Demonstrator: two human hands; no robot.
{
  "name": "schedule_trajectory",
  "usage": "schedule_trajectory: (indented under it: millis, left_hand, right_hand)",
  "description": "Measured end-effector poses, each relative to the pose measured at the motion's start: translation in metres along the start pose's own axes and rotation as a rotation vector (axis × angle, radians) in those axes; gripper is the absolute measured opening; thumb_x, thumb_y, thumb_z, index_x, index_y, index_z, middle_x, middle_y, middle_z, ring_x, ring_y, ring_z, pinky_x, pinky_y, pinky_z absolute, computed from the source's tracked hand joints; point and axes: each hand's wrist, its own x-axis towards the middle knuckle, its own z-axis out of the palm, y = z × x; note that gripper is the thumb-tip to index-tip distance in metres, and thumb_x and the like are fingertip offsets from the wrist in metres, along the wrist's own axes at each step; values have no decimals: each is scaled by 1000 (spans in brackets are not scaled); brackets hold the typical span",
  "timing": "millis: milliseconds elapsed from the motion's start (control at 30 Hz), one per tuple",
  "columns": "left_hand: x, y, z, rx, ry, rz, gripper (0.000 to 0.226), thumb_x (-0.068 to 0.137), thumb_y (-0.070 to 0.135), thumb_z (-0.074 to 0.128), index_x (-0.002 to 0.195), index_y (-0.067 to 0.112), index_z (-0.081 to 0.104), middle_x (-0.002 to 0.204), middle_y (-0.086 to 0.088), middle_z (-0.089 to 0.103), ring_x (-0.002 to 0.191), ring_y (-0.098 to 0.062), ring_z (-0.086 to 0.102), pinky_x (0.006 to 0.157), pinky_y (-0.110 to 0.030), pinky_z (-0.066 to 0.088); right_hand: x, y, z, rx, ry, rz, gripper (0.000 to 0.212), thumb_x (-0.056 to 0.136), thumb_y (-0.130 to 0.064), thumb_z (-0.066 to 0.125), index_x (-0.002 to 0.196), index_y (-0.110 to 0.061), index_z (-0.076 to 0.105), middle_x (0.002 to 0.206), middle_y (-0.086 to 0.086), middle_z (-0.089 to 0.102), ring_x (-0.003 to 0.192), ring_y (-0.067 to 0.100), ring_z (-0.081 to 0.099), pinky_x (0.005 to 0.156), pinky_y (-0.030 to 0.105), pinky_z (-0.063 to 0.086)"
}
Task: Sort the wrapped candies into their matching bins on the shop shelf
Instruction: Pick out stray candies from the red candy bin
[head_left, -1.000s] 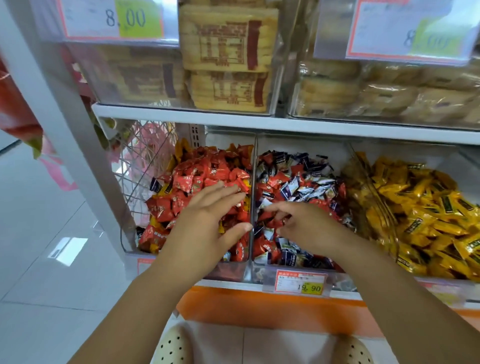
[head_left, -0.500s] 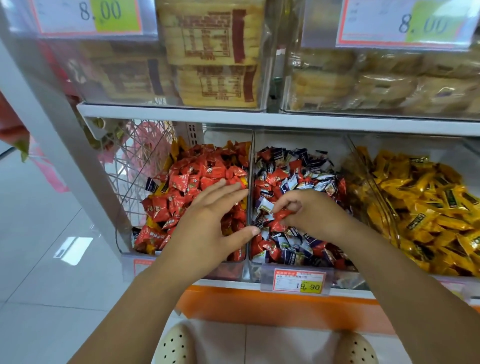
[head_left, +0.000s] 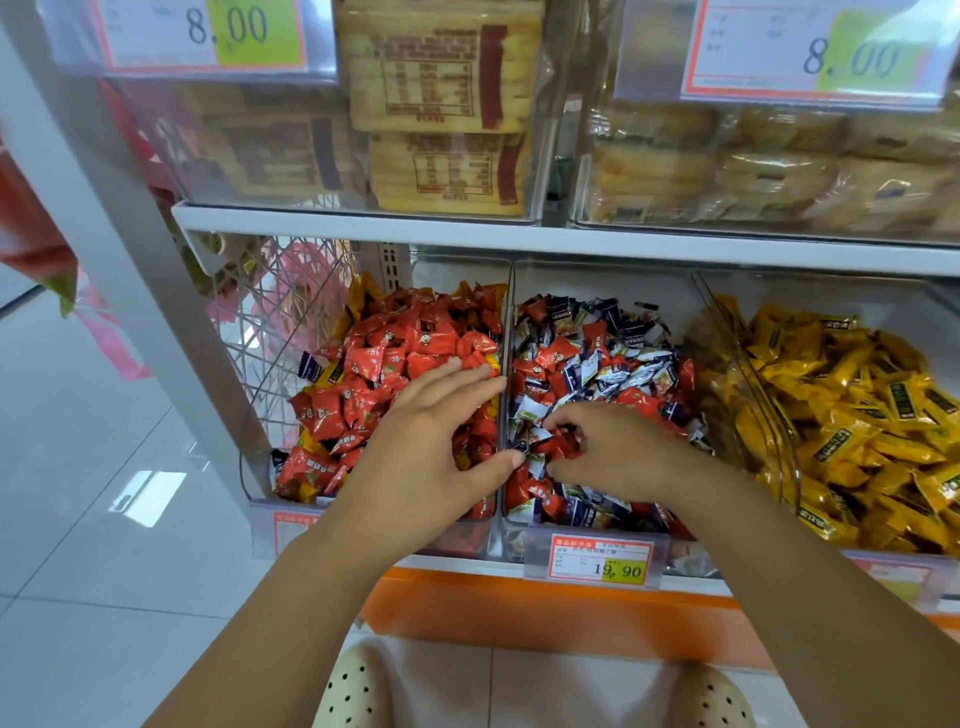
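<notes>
A white wire basket (head_left: 291, 332) stands at the far left of the lower shelf, just beside the clear plastic left bin (head_left: 470, 538), which is heaped with red wrapped candies (head_left: 415, 343) (a few navy and yellow strays lie along its left edge). The left hand (head_left: 431, 447) lies flat over that red pile, fingers straight and together, gripping nothing, its thumb tip at the clear divider. Next comes the clear plastic middle bin (head_left: 597, 280), holding mixed navy-and-white candies (head_left: 623, 364) with red ones among them. There the right hand (head_left: 618, 447) has its fingers curled, pinching a red wrapped candy (head_left: 558, 444) low over the mixed pile. A white and yellow price tag (head_left: 602, 561) reading 19.90 hangs on this bin's front. The clear right bin (head_left: 831, 296) is filled with yellow wrapped candies (head_left: 857, 415).
</notes>
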Motion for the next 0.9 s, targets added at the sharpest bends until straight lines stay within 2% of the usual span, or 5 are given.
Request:
schedule_trajectory:
  millis: [100,233,300,733,900]
  left_hand:
    - [0,-1,0,-13,-2,-4,64,82,47,67,140,39,42,144,29,31,139,10,10,101,0,-2]
    - [1,-2,0,-15,-5,-5,65,81,47,68,140,38,42,145,29,31,139,10,10,100,1,-2]
    - [2,-2,0,-14,-11,-4,66,81,48,67,140,39,41,145,28,31,139,10,10,98,3,-4]
    - [-8,-18,-25,-74,153,-68,52,83,62,57,130,43,52,137,34,39,135,14,21,108,-11,13]
    - [-17,-35,-36,-36,246,-145,41,87,39,63,128,36,58,131,27,47,126,14,29,98,6,9]
  right_hand:
    - [7,2,10,-1,100,-29,32,89,-20,64,119,-22,53,117,2,58,67,4,48,56,19,33]
    - [13,2,18,-40,86,13,44,90,-19,65,132,-17,53,138,6,50,116,22,53,93,29,42]
    - [13,0,18,-26,107,29,42,89,-19,66,130,-14,57,137,7,51,122,24,51,97,28,39]
    - [-16,-11,-42,322,161,108,8,81,-19,76,81,-27,72,109,-9,65,55,14,68,63,29,56]
    - [-2,-43,-48,650,376,-12,11,82,-19,74,82,-29,69,77,-6,70,48,8,62,51,16,47]
